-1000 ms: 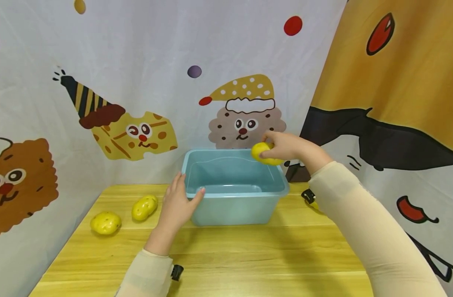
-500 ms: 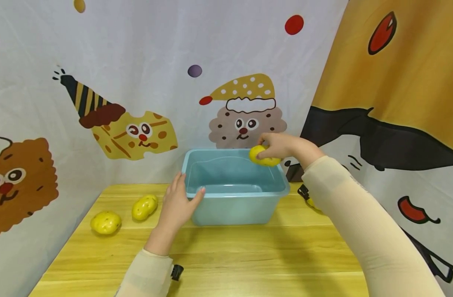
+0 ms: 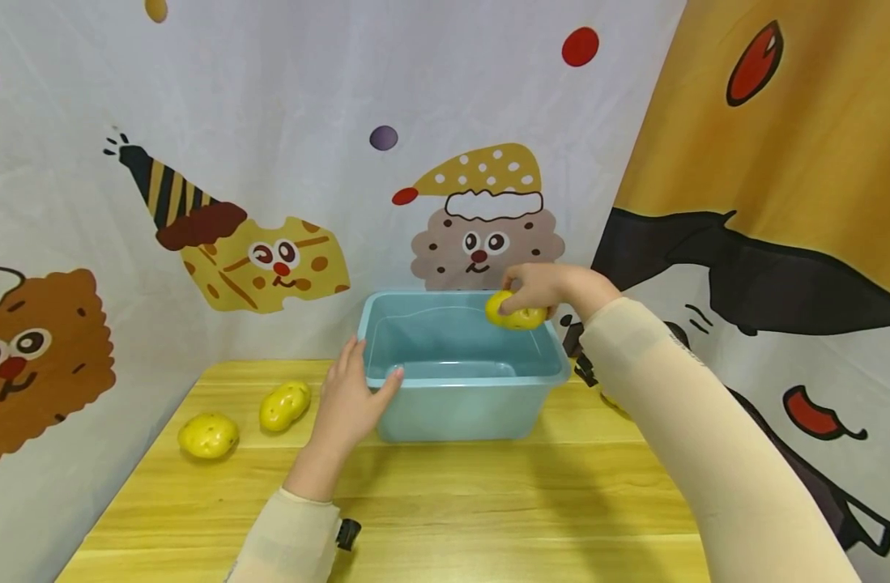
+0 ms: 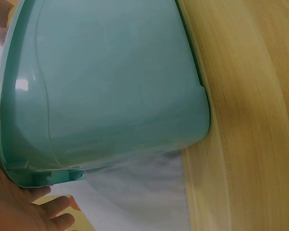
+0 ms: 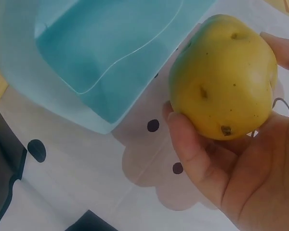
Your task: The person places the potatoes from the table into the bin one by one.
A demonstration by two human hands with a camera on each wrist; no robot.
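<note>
In the head view, my right hand [image 3: 535, 287] grips a yellow potato [image 3: 516, 312] above the right side of a light blue plastic tub [image 3: 459, 413]. The right wrist view shows this potato [image 5: 221, 82] with small dark eyes, held between thumb and fingers close to the tub's rim [image 5: 103, 126]. My left hand [image 3: 348, 405] rests at the tub's front left corner, fingers spread along the side and thumb by the front rim. Seen from the left wrist, that hand [image 4: 14, 204] lies against the rim corner with its fingers extended.
Two more potatoes lie on the wooden table [image 3: 445, 510] left of the tub, a near one [image 3: 208, 436] and a farther one [image 3: 285, 406]. A yellow object [image 3: 614, 404] is mostly hidden behind the right sleeve. A cartoon-printed curtain [image 3: 284, 97] hangs close behind the tub.
My right hand has moved slightly left and down with the potato, farther over the tub. My left hand and the two potatoes on the left have stayed in place.
</note>
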